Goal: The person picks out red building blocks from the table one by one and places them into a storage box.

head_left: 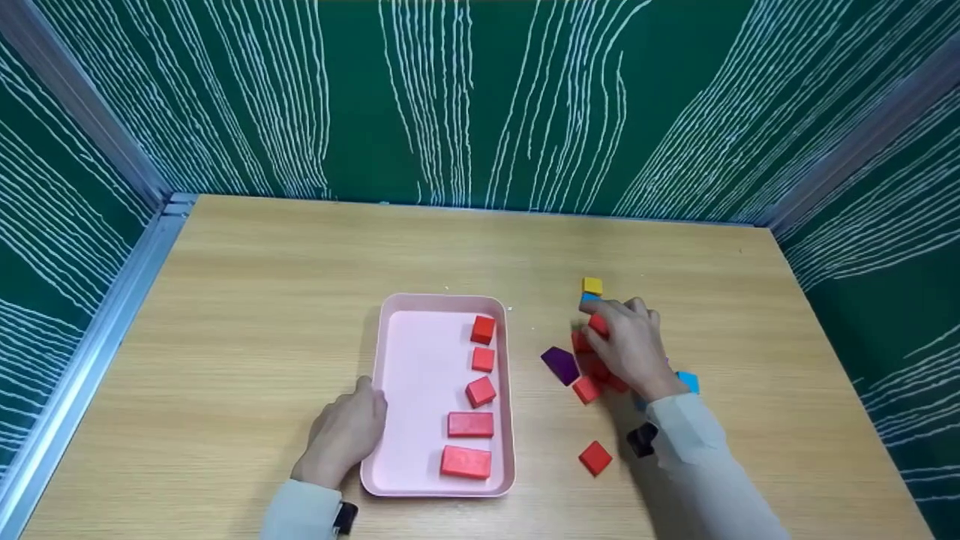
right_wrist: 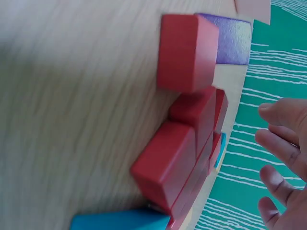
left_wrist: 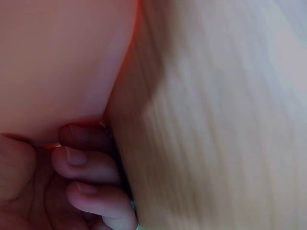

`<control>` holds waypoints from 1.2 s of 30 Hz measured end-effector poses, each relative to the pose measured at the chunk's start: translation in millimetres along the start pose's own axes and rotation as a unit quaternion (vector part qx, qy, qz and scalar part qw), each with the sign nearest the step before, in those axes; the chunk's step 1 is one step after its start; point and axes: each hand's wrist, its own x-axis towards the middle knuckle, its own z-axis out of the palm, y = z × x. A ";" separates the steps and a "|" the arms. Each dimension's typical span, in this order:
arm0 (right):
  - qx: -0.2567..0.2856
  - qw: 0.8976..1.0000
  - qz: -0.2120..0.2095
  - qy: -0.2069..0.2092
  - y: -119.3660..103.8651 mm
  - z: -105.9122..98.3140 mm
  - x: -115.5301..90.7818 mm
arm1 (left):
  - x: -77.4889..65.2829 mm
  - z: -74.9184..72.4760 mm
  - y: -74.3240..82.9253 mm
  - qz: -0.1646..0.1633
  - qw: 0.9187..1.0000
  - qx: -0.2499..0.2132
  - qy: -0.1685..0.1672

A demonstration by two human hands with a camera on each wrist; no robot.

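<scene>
My left hand point(head_left: 345, 427) grips the left rim of a pink tray point(head_left: 420, 469). In the left wrist view its fingers point(left_wrist: 88, 165) curl against the tray's edge, opposite the thumb. Along the tray's right side lie three small red blocks, one a red cube point(head_left: 483, 360), and below them two longer red blocks point(head_left: 470, 424). Over a cluster of red blocks point(right_wrist: 165, 160) right of the tray reaches my right hand point(head_left: 630, 349). The right wrist view shows its fingers point(right_wrist: 283, 146) spread apart with nothing between them. The hand hides part of the cluster in the head view.
A purple block point(head_left: 561, 365) lies left of the cluster and a yellow block point(head_left: 592, 286) behind it. One blue block point(head_left: 688, 382) shows beside the right wrist. A lone red block point(head_left: 595, 458) sits nearer on the wooden table point(head_left: 262, 300). Green walls point(head_left: 360, 97) enclose the table.
</scene>
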 end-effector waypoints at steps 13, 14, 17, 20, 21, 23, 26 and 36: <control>0.003 0.994 0.020 -0.110 4.4 1.8 -5.8 | 0.2 -0.1 0.0 0.000 1.000 0.003 0.007; 0.004 0.993 0.017 -0.113 4.9 3.2 -6.2 | 0.1 -0.2 0.1 0.000 1.000 0.002 0.007; 0.005 0.994 0.009 -0.112 6.3 7.1 -7.2 | 0.1 0.0 0.2 -0.001 1.000 0.000 0.006; 0.002 0.994 0.002 -0.106 7.1 9.9 -8.5 | 0.0 0.2 0.2 0.000 1.000 -0.002 0.006; 0.001 0.995 0.002 -0.104 7.3 10.5 -8.8 | -0.1 0.1 0.2 0.001 1.000 -0.003 0.006; 0.002 0.995 0.001 -0.100 7.4 11.3 -9.4 | -0.3 -0.2 0.1 0.002 1.000 -0.003 0.006; 0.004 0.996 -0.003 -0.092 7.4 12.0 -10.4 | -0.9 -0.4 0.3 0.003 1.000 -0.003 0.004; 0.018 0.996 0.017 -0.086 0.1 9.1 -6.8 | -1.9 -0.6 0.5 0.004 1.000 -0.005 0.004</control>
